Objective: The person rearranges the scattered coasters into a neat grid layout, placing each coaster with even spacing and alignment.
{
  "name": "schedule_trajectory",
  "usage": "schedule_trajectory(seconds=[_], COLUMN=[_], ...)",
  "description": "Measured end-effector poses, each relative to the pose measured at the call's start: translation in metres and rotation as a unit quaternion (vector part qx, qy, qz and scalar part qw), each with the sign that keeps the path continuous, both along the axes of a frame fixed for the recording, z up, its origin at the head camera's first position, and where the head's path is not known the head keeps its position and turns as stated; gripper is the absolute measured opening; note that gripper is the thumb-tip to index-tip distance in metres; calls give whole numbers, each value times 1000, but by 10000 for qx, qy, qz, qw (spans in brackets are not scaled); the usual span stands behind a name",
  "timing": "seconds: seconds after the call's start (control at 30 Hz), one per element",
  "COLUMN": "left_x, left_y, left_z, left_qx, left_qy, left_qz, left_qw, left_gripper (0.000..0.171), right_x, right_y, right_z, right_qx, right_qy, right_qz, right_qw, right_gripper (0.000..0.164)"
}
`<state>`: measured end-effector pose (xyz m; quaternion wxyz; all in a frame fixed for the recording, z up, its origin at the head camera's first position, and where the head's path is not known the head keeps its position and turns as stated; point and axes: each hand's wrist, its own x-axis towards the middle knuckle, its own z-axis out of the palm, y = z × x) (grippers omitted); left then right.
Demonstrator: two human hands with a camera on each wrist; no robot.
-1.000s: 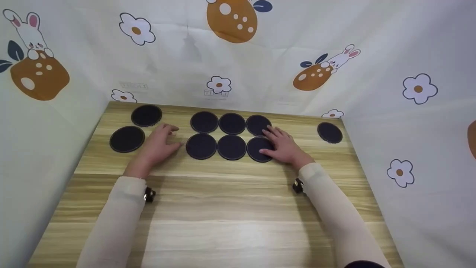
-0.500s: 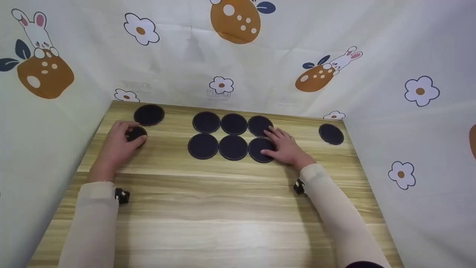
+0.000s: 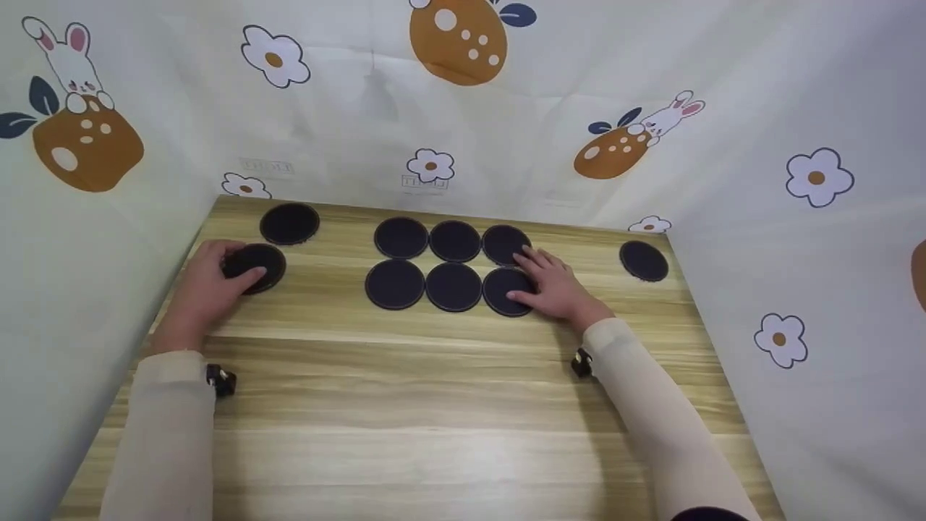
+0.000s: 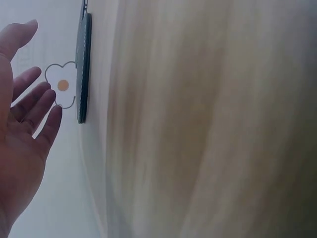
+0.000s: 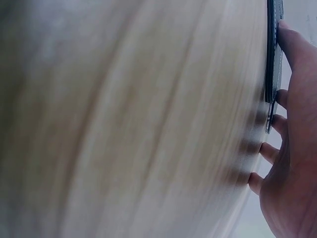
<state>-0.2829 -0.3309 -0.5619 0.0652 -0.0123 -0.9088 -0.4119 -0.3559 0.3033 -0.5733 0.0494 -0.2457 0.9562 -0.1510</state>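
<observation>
Flat round black coasters lie on the table. My left hand (image 3: pixel 206 286) is over the left edge of the near-left coaster (image 3: pixel 257 257), its thumb across the coaster and its fingers at the far side. In the left wrist view the left hand (image 4: pixel 25 134) has loosely spread fingers just above that coaster (image 4: pixel 84 72). My right hand (image 3: pixel 558 287) rests at the right end of a two-row block, thumb on the near-right coaster (image 3: pixel 499 280) and a fingertip on the far-right coaster (image 3: pixel 504 241). The right wrist view shows the right hand's (image 5: pixel 292 129) fingertips reaching down to the coaster edge and tabletop.
Coasters in the block touch, such as the near-left one (image 3: pixel 394 284) and the far-middle one (image 3: pixel 455 240). Single coasters lie at the back left (image 3: pixel 289 223) and far right (image 3: pixel 644 260). A patterned cloth (image 3: pixel 347 130) walls the wooden table (image 3: pixel 405 376) behind and on both sides.
My left hand has moved left, from beside the block to the near-left coaster, then slightly farther left, exposing more of it. The right hand has kept its place.
</observation>
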Motion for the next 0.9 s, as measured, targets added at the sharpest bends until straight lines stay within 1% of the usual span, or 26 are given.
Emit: schedule_trajectory(seconds=[0.17, 0.27, 0.43, 0.63, 0.9], left_x=[-4, -6, -8, -10, -11], left_y=[-4, -6, -10, -13, -16], left_z=[0, 0, -2, -4, -2], left_qx=[-231, -434, -741, -776, -746], left_qy=[-187, -345, -485, -624, -837], left_qz=[-46, -122, -268, -450, -536], left_qw=[9995, 9984, 9957, 9940, 9923], left_gripper=[80, 88, 98, 107, 118], right_x=[0, 0, -1, -1, -3], right_y=[0, 0, 0, 0, 1], right_z=[0, -1, 0, -1, -3], right_qx=[-36, -23, 9, -11, -8], right_qy=[10, 13, 12, -26, 18], right_qz=[23, 25, 26, 25, 41], right_qw=[10000, 10000, 10000, 10000, 10000], right_gripper=[92, 92, 93, 92, 92])
